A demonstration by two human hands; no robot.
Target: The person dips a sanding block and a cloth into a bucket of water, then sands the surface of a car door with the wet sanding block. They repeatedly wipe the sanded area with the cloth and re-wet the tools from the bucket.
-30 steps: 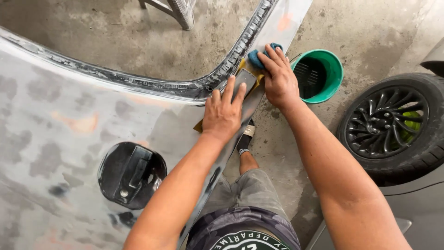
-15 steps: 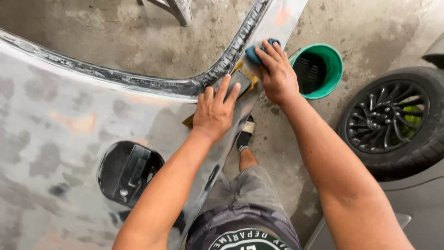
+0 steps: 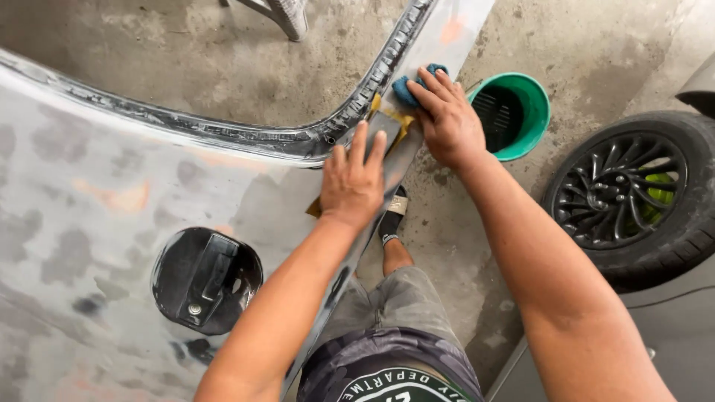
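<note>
- Right hand curled down over a blue sanding block, fingers clamped on it, pressing it onto the grey car body panel just beside the panel's black-edged curved cutout.
- Left hand spread flat, fingers apart, gripping nothing, resting on the panel just below the block.
- Yellowish sanding sheet tucked under both hands, against the panel.
- Green bucket on the floor, just off the panel's edge.
- Best done, judging by the narrow strip: block kept flat, pressure even, strokes short along the edge, left palm steadying the panel.
</note>
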